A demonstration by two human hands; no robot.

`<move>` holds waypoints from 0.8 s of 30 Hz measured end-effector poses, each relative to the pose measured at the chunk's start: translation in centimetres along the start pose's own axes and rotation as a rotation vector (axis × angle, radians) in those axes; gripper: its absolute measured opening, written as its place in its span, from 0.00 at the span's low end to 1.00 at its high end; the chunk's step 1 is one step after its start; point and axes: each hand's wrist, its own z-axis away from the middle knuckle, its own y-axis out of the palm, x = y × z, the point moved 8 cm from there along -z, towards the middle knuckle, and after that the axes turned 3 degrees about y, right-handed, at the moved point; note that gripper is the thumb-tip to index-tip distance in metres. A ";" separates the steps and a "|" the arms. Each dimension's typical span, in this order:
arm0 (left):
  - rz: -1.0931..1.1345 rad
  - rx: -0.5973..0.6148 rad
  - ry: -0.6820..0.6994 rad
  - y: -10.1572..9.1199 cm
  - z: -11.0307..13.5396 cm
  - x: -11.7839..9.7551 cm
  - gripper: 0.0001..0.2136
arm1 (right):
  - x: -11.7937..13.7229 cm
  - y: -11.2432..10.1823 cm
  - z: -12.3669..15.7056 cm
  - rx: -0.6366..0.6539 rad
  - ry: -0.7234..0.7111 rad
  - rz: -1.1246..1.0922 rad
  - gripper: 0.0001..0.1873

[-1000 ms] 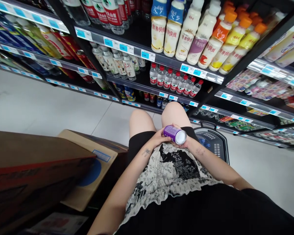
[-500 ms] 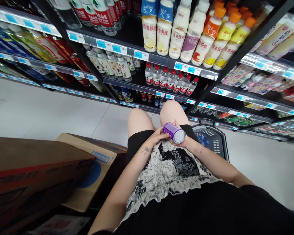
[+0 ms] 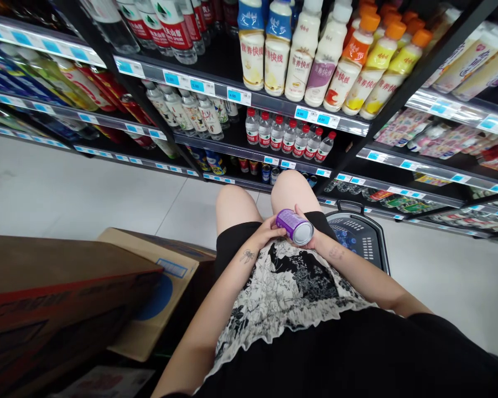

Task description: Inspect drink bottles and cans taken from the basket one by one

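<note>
A purple can (image 3: 291, 222) with a silver end lies tilted over my lap, its metal end toward me. My left hand (image 3: 268, 230) closes on the can's left end, fingers reaching around it. From the right, my right hand (image 3: 309, 239) supports the can from below and behind; its thumb shows beyond the can, while most of its fingers are hidden. Under both wrists lies black-and-white floral cloth (image 3: 290, 282). Past the can are my bare knees (image 3: 292, 190).
Shelves ahead hold small red-capped water bottles (image 3: 289, 137), milk drink bottles (image 3: 301, 52) and cans low down. A black basket (image 3: 382, 243) with bottles inside stands on the floor to my right. Cardboard boxes (image 3: 120, 243) crowd my left side. Pale floor tiles (image 3: 157, 188) run before the shelves.
The can has turned slightly in my hands, and its printed side looks a little different. Both hands stay almost in place, and the view has shifted very slightly.
</note>
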 end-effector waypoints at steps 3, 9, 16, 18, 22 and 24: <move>0.000 -0.009 -0.006 -0.1 0.0 0.1 0.38 | 0.0 -0.1 -0.1 0.011 -0.001 -0.007 0.47; 0.026 -0.015 -0.005 -0.1 0.0 0.1 0.36 | 0.1 -0.7 -0.7 0.030 -0.030 -0.007 0.45; 0.008 -0.014 -0.004 -0.2 -0.1 0.3 0.36 | 0.1 -1.0 -1.0 0.046 -0.032 0.004 0.47; 0.006 -0.014 -0.002 -0.2 -0.2 0.3 0.36 | 0.0 -0.9 -0.9 0.042 -0.031 0.001 0.46; 0.024 -0.012 0.009 -0.2 -0.2 0.2 0.35 | 0.1 -1.0 -0.8 0.027 -0.034 -0.012 0.45; 0.032 -0.010 0.009 -0.1 -0.2 0.2 0.35 | 0.0 -1.2 -0.8 0.010 -0.032 -0.017 0.46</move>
